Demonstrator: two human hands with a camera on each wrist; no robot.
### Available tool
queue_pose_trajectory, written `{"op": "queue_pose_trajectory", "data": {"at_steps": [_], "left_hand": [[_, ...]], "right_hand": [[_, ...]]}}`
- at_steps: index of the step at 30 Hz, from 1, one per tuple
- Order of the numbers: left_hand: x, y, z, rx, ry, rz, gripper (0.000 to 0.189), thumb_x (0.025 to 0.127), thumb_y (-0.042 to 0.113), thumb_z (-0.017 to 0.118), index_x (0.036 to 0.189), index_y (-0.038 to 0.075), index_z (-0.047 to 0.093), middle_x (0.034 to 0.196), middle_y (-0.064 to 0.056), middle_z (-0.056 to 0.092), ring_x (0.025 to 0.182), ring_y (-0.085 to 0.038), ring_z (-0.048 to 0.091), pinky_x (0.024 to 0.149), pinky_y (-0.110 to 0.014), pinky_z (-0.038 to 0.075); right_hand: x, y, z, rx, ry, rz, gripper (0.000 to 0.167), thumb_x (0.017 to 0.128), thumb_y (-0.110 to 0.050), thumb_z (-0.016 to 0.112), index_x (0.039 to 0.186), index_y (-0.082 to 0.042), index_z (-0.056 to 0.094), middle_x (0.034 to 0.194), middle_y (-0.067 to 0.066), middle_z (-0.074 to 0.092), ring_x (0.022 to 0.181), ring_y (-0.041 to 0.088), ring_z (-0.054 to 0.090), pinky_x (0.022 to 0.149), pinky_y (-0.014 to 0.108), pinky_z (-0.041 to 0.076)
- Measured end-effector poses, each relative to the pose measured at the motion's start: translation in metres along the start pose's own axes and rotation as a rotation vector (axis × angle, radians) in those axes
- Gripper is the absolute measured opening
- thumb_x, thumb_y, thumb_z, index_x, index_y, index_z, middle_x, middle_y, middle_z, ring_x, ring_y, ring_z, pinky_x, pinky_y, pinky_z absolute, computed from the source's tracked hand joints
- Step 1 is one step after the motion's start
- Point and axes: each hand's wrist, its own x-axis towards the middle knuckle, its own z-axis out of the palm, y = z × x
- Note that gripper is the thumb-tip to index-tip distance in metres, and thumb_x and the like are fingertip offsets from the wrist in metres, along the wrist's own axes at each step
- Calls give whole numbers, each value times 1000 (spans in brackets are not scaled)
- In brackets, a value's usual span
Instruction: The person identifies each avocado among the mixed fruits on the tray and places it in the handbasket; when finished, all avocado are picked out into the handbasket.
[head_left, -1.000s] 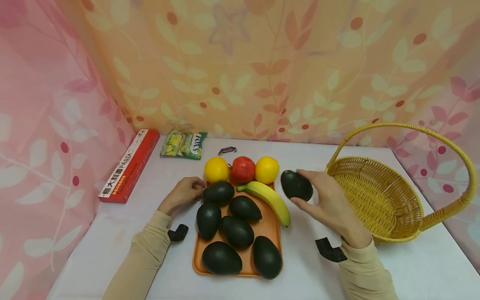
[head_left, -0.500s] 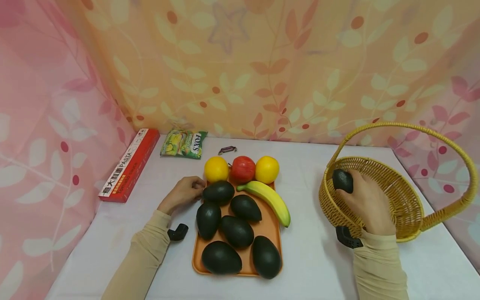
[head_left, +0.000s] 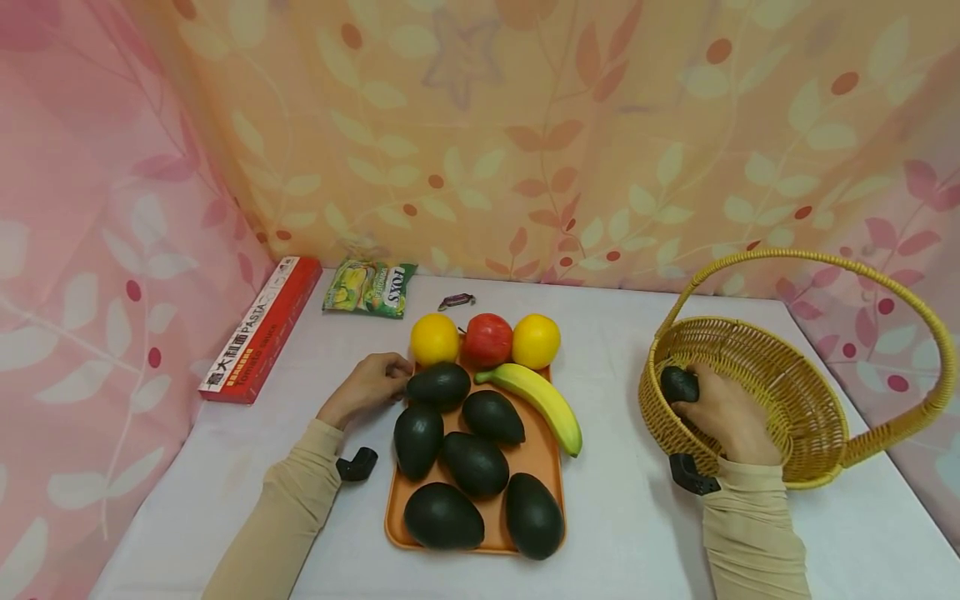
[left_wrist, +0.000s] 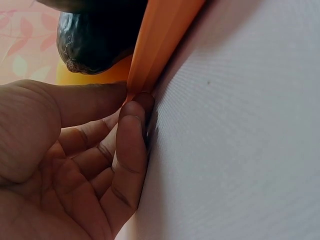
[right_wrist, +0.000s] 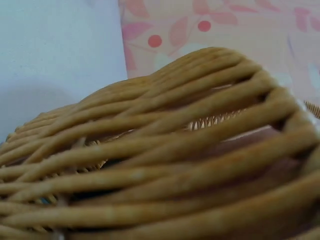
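Left hand (head_left: 367, 387): pinches the tray (head_left: 495, 518) by its left edge, between thumb and fingers.
Right hand (head_left: 733, 417): grips an avocado (head_left: 679, 384) inside the basket (head_left: 750, 337), near its left wall.
Basket: right of the tray, handle upright.
Tray: six more avocados (head_left: 474, 464); a banana (head_left: 542, 395) along the right side; at the far end, an apple (head_left: 487, 340) between two yellow fruits (head_left: 434, 340).
Behind the tray: a green bag (head_left: 370, 288) and a wrapped sweet (head_left: 457, 301).
Far left: a red box (head_left: 261, 329).

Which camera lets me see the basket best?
The head view: it shows the basket from above, with its whole tall handle. The right wrist view shows only part of its weave, close up. The left wrist view shows none of it.
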Motion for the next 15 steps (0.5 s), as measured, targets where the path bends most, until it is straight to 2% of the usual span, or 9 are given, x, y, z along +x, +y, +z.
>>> {"op": "queue_pose_trajectory", "data": {"at_steps": [3,6,9,11,13,15], "left_hand": [[0,-1,0,-1,-1,-7,27,93,12,60,115,-4,62,90,-12,68,69,-15,58,64,-25,50],[0,-1,0,-9,0,-7,28,93,12,60,115,-4,61,90,-12,69,68,-15,58,64,-25,50],[0,0,-1,-9,2,-1,28,92,12,60,115,-5,61,89,-13,69,68,-15,57,63,-25,49],[0,1,-1,-6,4,0,28,93,12,60,115,-5,61,90,-13,69,68,-15,57,64,-25,49],[0,1,-1,0,3,-2,28,93,12,60,116,-4,61,91,-13,69,68,-15,58,64,-25,50],[0,1,-1,3,1,-5,28,93,12,60,116,-4,61,92,-13,69,69,-15,58,65,-25,50]], "right_hand": [[-3,-4,-3,8,75,-12,72,86,-31,69,140,6,38,128,40,50,110,56,52,81,64,46],[-11,-19,-8,38,228,-79,63,89,-27,67,139,4,43,128,38,50,111,55,51,84,65,44],[-21,-47,-10,104,394,-249,49,90,-19,67,132,2,53,125,32,56,111,50,54,86,63,45],[-27,-67,-8,124,470,-400,43,87,-14,70,127,0,58,122,26,60,111,44,57,87,59,47],[-33,-85,-2,115,501,-548,42,84,-14,74,123,-3,62,119,19,64,108,37,61,86,53,50],[-40,-101,4,73,484,-671,44,81,-18,78,121,-6,64,117,14,65,106,31,63,86,49,53]]}}
